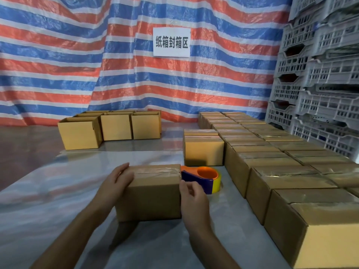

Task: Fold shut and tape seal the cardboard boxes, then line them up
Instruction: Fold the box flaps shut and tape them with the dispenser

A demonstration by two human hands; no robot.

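The box you are sealing sits on the tabletop straight ahead of you, flaps folded shut, with a strip of clear tape along its top seam. Your left hand lies on the top's left end, grip apart, fingers straight and pressing. Your right hand is curled at the upper right corner; the view there is too poor to tell whether its grip is clamped on the tape's end or only rubs it down the side. The tape dispenser rests just beside the box's right face, behind that hand.

This box looks nearly finished; what remains is smoothing the tape's end and setting the box in line. To your right stand two long sealed rows, box against box; a shorter row has begun on their left. At the far left the open boxes wait unfolded, so most of the work seems done but several are left.

The likely next slot is in front of the short row, just beyond the dispenser; you would have to lift the box past it or shift it aside. The near sealed row stands close on the right, so room is tight there; bare tabletop lies to your left and before you, its left edge running off at a slant.
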